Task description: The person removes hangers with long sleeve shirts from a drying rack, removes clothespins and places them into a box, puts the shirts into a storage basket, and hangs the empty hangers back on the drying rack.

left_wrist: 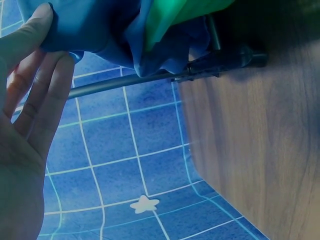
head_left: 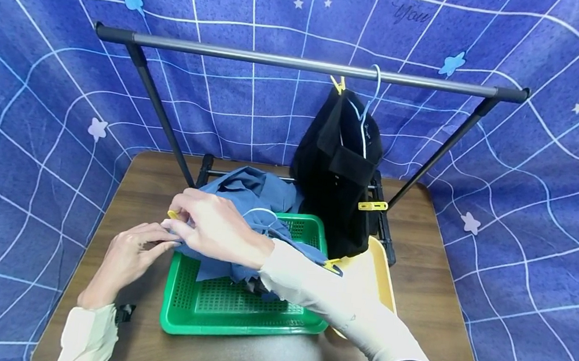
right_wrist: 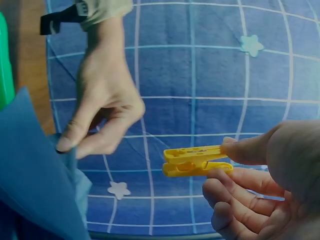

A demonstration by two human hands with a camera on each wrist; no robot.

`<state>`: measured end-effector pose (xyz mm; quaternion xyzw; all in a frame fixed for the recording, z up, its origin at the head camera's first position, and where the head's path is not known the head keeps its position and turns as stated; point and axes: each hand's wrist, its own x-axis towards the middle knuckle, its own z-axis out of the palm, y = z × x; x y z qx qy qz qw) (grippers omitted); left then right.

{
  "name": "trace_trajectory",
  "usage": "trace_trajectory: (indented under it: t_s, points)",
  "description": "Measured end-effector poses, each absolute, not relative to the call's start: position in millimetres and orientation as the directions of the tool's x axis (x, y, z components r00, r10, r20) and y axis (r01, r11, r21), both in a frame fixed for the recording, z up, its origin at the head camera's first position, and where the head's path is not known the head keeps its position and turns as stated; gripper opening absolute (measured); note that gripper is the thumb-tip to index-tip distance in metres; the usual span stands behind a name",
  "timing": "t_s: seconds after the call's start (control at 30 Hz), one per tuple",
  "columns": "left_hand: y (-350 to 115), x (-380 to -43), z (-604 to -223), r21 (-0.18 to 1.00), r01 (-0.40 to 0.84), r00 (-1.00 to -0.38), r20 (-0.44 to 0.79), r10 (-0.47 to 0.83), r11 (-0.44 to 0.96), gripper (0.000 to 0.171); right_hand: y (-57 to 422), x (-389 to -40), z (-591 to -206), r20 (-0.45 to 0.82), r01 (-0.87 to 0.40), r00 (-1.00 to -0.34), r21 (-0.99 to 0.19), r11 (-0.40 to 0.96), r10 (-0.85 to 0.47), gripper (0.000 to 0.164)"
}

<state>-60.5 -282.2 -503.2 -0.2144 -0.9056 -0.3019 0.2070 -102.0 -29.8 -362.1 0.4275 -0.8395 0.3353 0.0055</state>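
It seems a clipping step: the left hand (head_left: 125, 255) pinches the blue cloth (right_wrist: 42, 162), the right hand (head_left: 219, 229) a yellow clothespin (right_wrist: 194, 155), which probably needs aligning next.

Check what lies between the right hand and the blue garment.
In the right wrist view, the yellow clothespin, pinched by the right hand, points toward the blue garment; past its tip, only the patterned backdrop shows before the garment.

My left hand (head_left: 128, 252) is at the left edge of a cloth (head_left: 262, 186) partly in a basket (head_left: 243, 332) on the table (head_left: 417, 291), a clothespin (right_wrist: 192, 167) in my right hand (head_left: 217, 229) just beside, a tray (head_left: 387, 280) to the right and, behind, a garment (head_left: 326, 207) hanging from a rack (head_left: 254, 56) before a curtain (head_left: 270, 112).
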Motion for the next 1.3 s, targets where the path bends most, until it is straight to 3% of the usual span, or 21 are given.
trace_trajectory:
  t_s: [0.33, 0.8, 1.3]
  points:
    - [-283.1, -61.5, -504.2, 0.465, 0.508, -0.833, 0.479, 0.277, 0.725, 0.033, -2.9, -96.9, -347.7, 0.352, -0.689, -0.661, -0.633, 0.352, -0.663, 0.018]
    - [-281.3, -60.2, -504.8, 0.455, 0.474, -0.849, 0.464, 0.253, 0.754, 0.031, 46.8, -98.6, -337.0, 0.333, -0.566, -0.719, -0.790, 0.236, -0.610, 0.024]
    - [-281.1, -60.4, -506.4, 0.467, 0.472, -0.852, 0.461, 0.249, 0.748, 0.031, 115.7, -99.9, -330.3, 0.348, -0.519, -0.763, -0.832, 0.196, -0.544, 0.026]
